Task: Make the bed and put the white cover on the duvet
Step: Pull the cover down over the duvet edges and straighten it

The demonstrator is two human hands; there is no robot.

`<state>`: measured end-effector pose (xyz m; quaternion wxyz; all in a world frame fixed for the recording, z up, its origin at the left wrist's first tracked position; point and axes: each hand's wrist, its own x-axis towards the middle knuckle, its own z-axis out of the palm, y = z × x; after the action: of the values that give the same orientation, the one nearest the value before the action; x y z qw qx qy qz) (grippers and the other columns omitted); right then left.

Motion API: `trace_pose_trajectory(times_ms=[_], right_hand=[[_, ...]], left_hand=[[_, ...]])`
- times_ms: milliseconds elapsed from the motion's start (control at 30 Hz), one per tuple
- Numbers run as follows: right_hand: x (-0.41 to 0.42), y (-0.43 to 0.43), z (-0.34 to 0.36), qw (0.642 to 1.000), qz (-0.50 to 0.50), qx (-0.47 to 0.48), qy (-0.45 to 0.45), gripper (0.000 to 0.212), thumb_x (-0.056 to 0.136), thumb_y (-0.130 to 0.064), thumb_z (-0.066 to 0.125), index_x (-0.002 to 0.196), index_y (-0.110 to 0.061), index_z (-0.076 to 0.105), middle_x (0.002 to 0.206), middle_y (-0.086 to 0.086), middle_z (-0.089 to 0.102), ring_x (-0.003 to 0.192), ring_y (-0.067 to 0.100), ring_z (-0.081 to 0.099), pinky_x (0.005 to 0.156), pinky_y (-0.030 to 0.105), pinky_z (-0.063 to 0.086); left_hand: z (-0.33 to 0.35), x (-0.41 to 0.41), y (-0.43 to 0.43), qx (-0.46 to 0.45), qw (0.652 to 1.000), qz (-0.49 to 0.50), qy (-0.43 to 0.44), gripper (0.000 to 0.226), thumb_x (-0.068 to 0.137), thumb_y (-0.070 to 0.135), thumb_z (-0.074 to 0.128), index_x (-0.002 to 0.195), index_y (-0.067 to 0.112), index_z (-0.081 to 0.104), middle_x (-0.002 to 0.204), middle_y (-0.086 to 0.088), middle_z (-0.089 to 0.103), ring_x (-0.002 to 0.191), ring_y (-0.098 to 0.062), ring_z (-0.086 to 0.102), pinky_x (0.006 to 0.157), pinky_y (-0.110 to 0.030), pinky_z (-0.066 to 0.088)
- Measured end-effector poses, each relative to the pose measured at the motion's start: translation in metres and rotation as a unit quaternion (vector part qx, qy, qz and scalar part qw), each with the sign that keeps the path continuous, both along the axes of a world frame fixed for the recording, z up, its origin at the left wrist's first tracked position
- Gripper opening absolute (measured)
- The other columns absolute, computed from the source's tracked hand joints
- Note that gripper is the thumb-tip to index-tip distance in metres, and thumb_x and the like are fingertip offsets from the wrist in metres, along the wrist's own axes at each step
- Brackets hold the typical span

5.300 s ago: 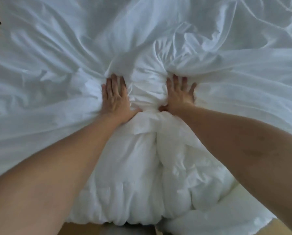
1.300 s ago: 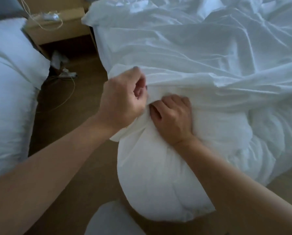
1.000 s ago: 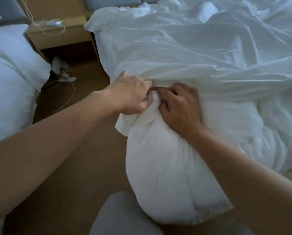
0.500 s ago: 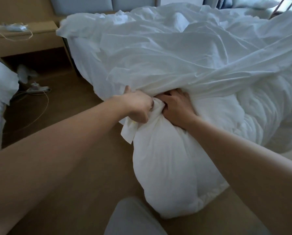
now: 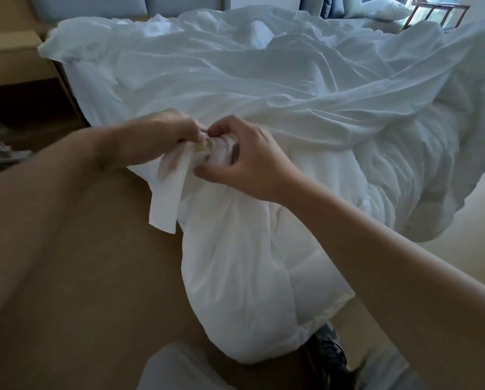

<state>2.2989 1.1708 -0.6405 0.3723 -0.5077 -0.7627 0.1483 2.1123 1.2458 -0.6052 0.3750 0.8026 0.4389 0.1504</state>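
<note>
Bunched duvet corner (image 5: 221, 145) pinched by left hand (image 5: 173, 133) at 9 o'clock, gripped by right hand (image 5: 247, 161) at 3 — white cover (image 5: 263, 80) draped at 12.

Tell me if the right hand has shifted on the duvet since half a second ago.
Yes. The right hand has lifted its palm up off the duvet; it now pinches the gathered corner.
</note>
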Motion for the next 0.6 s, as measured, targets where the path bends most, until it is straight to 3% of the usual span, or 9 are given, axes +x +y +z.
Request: trace_pose_trajectory(times_ms=[100, 200, 300, 400, 500, 600], right_hand=[[-0.009, 0.003, 0.001, 0.998, 0.019, -0.053, -0.031, 0.05, 0.073, -0.05, 0.084, 0.109, -0.022, 0.063, 0.096, -0.012, 0.065, 0.085, 0.007, 0.059, 0.07, 0.022, 0.044], [-0.014, 0.008, 0.001, 0.984, 0.051, -0.112, -0.13, 0.039, 0.074, -0.054, 0.082, 0.092, -0.024, 0.065, 0.082, -0.009, 0.065, 0.074, 0.009, 0.059, 0.062, 0.028, 0.044], [-0.018, 0.013, 0.0, 0.97, 0.068, -0.13, -0.194, 0.031, 0.073, -0.053, 0.082, 0.084, -0.028, 0.068, 0.079, -0.009, 0.067, 0.074, 0.011, 0.062, 0.065, 0.029, 0.047], [-0.015, 0.015, -0.002, 0.966, 0.094, -0.159, -0.182, 0.021, 0.074, -0.043, 0.083, 0.08, -0.029, 0.068, 0.072, -0.01, 0.065, 0.066, 0.005, 0.059, 0.057, 0.018, 0.042], [-0.005, 0.015, -0.003, 0.963, 0.118, -0.218, -0.107, 0.013, 0.077, -0.025, 0.081, 0.077, -0.019, 0.07, 0.062, -0.006, 0.06, 0.052, 0.008, 0.053, 0.05, 0.018, 0.041], [-0.002, 0.016, -0.002, 0.957, 0.124, -0.262, 0.005, 0.007, 0.082, -0.012, 0.071, 0.086, -0.017, 0.074, 0.063, -0.006, 0.057, 0.054, 0.009, 0.051, 0.049, 0.027, 0.043]], left_hand=[[0.007, -0.005, -0.005, -0.016, 0.99, -0.072, 0.124, 0.048, 0.078, 0.018, 0.058, 0.124, 0.014, 0.07, 0.109, 0.0, 0.073, 0.105, -0.02, 0.063, 0.082, -0.023, 0.05], [0.012, -0.019, -0.033, -0.003, 0.967, -0.158, 0.201, 0.055, 0.074, 0.031, 0.068, 0.126, 0.046, 0.058, 0.12, 0.02, 0.067, 0.113, 0.004, 0.06, 0.099, -0.02, 0.048], [0.005, -0.025, -0.034, 0.01, 0.956, -0.174, 0.236, 0.064, 0.073, 0.034, 0.08, 0.132, 0.045, 0.056, 0.125, 0.021, 0.064, 0.118, 0.0, 0.059, 0.105, -0.035, 0.048], [0.004, -0.023, -0.029, -0.019, 0.957, -0.171, 0.232, 0.065, 0.071, 0.028, 0.089, 0.127, 0.044, 0.059, 0.122, 0.017, 0.066, 0.116, -0.004, 0.062, 0.105, -0.041, 0.049], [0.004, -0.019, -0.027, -0.058, 0.958, -0.176, 0.218, 0.062, 0.073, 0.016, 0.091, 0.124, 0.036, 0.063, 0.118, 0.013, 0.069, 0.11, -0.007, 0.066, 0.099, -0.037, 0.053], [0.009, -0.014, -0.026, -0.009, 0.971, -0.148, 0.185, 0.047, 0.08, 0.006, 0.083, 0.117, 0.028, 0.067, 0.108, 0.008, 0.072, 0.102, -0.011, 0.069, 0.089, -0.037, 0.058]])
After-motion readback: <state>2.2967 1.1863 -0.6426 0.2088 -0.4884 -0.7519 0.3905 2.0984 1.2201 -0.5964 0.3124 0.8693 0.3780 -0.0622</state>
